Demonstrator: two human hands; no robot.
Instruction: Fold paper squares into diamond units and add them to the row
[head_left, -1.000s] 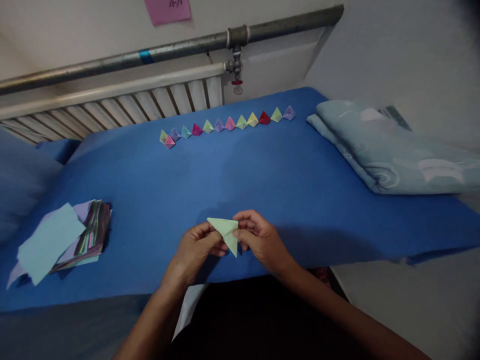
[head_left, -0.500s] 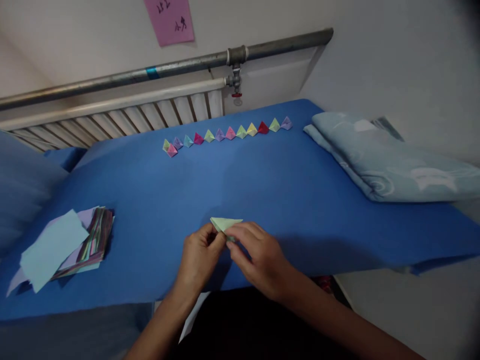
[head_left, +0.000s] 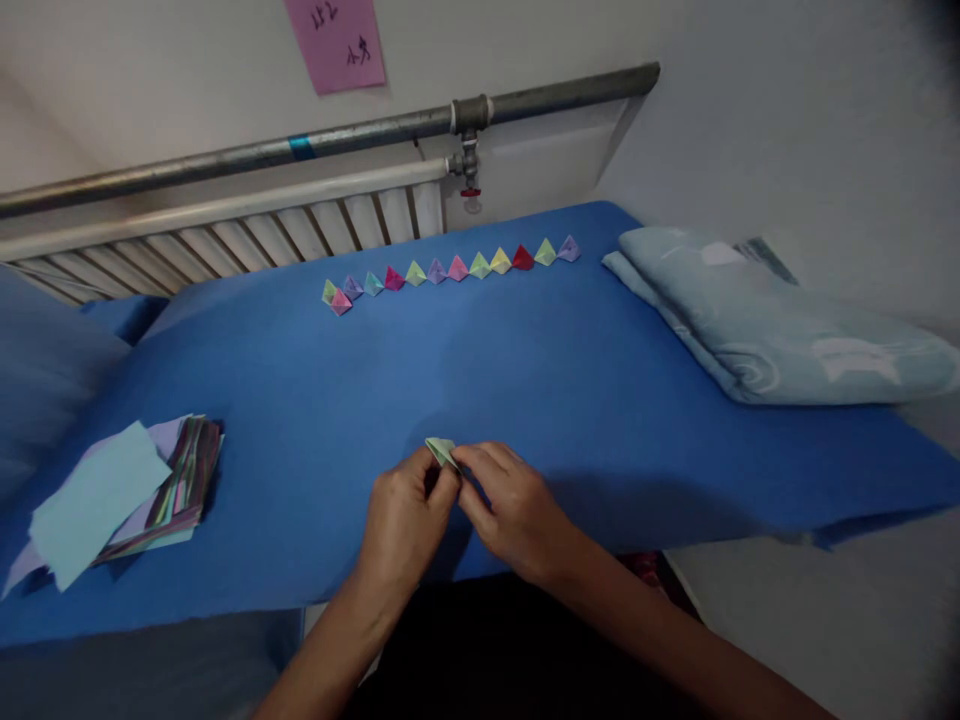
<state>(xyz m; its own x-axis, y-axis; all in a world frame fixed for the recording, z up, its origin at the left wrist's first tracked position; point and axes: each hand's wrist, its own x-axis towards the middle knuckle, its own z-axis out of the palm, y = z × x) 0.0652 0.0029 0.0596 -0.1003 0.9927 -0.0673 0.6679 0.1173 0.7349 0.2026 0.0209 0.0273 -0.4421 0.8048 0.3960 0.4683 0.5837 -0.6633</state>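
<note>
A small piece of folded pale green paper point(head_left: 441, 451) is held over the near part of the blue-covered surface point(head_left: 315, 400). My left hand point(head_left: 405, 510) pinches its lower left side between thumb and forefinger. From the right, my right hand point(head_left: 514, 505) has its thumb and fingertips closed on the paper's right edge. The fingertips cover the lower part of the paper. Farther back lies a row of small folded paper pieces point(head_left: 457, 267) in green, purple, pink, yellow and red.
At the left lies a stack of coloured paper sheets point(head_left: 105, 500), a light blue one on top. A folded pale blue blanket point(head_left: 780, 330) rests at the right. Behind the surface are a white radiator point(head_left: 322, 225), a metal pipe point(head_left: 375, 130) and a valve point(head_left: 470, 165).
The green paper shows a smaller, narrower shape now; its right point is folded in or covered by my right fingers. Both hands stay close together. The view has shifted slightly.
</note>
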